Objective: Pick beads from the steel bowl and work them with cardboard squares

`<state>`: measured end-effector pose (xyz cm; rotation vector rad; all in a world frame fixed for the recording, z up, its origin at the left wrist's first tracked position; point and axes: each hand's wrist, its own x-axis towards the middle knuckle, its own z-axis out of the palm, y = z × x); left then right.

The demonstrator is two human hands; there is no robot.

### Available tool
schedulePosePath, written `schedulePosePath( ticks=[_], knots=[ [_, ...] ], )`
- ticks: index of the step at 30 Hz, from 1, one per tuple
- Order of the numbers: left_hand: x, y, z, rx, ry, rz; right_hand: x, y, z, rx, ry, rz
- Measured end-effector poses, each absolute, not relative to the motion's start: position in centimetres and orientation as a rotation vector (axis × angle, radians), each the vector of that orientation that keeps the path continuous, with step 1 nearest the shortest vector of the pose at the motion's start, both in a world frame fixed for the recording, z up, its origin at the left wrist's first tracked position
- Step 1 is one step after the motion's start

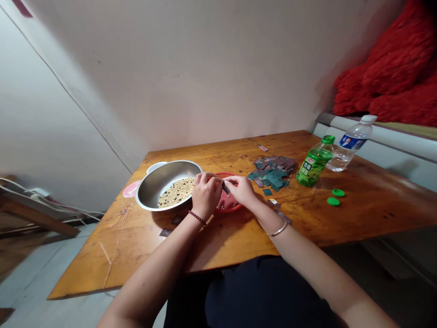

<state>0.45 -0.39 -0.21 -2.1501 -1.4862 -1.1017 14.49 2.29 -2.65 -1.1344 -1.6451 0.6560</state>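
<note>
My left hand point(205, 195) and my right hand point(241, 190) meet above a red plastic basket point(231, 209), fingertips almost touching. Pinched between them is a small dark square piece point(226, 187), thin like cloth or a little pouch; its exact kind is not clear. Inside the basket lies reddish material with a few pale bits on it, partly covered by my hands. Just left of my left hand, a steel bowl point(146, 195) leans with its opening toward me. It holds many pale and some black bead-like grains point(176, 191).
Right of the basket spreads a heap of green and dark purple squares point(272, 175). Beyond stand a green-labelled bottle point(312, 165) and a water bottle point(346, 148), near two green caps point(334, 197). Loose string point(118, 223) lies on the wooden table point(136, 259) at left.
</note>
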Motion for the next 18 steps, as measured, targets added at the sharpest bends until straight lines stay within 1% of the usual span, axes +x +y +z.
schedulePosePath(
  ticks=[18],
  knots=[
    [0.39, -0.58, 0.03, -2.199, -1.463, -1.082, 14.50, 2.49, -3.06, -1.082, -1.616, 0.735]
  ],
)
